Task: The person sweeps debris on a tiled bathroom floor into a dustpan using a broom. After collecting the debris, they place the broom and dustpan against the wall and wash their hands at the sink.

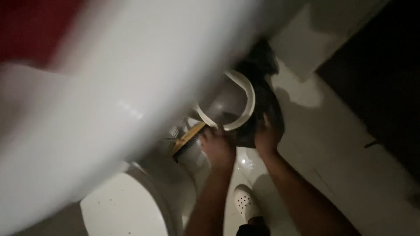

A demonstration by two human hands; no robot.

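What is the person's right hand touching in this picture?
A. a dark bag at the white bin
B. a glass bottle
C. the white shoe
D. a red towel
A: the right hand grips the dark bag beside the white bin's rim, while the white shoe stays on the floor below.

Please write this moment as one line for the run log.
left hand: at white bin rim, by yellow brush | right hand: on black bag | grip: unclear, blurred | floor: white tiles

Dim room, glossy white tiled floor (332, 144)
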